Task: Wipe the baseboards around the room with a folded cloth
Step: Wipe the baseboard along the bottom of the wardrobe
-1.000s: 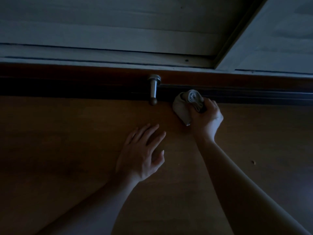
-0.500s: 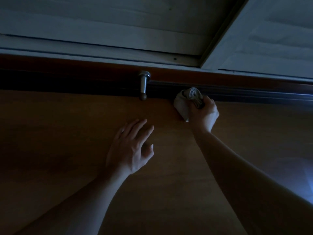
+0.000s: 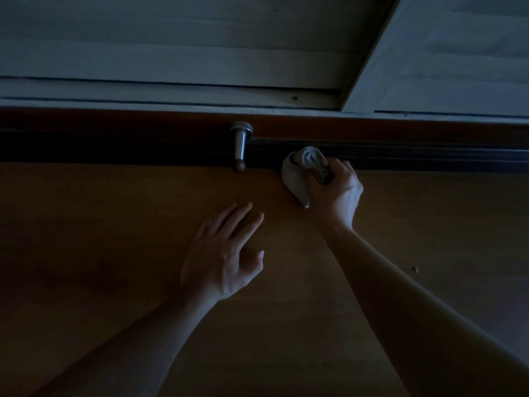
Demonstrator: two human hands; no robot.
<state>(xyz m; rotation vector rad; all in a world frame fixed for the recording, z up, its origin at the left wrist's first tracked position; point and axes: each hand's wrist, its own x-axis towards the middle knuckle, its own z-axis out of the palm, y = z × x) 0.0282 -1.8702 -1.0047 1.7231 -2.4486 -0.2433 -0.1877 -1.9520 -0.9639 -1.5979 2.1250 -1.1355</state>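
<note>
The room is dim. A dark brown baseboard (image 3: 429, 144) runs left to right where the wooden floor (image 3: 114, 239) meets the pale wall. My right hand (image 3: 339, 193) grips a folded light-grey cloth (image 3: 300, 173) and holds it against the foot of the baseboard. My left hand (image 3: 223, 253) lies flat on the floor in front of it, fingers spread and straight, holding nothing.
A metal door stop (image 3: 240, 146) with a dark rubber tip juts from the baseboard just left of the cloth. A pale panel (image 3: 443, 53) stands at an angle at the upper right. A small speck (image 3: 414, 269) lies on the floor to the right.
My right hand with the cloth stays against the baseboard just right of the door stop. My left hand has shifted slightly on the floor. The view has drifted a little.
</note>
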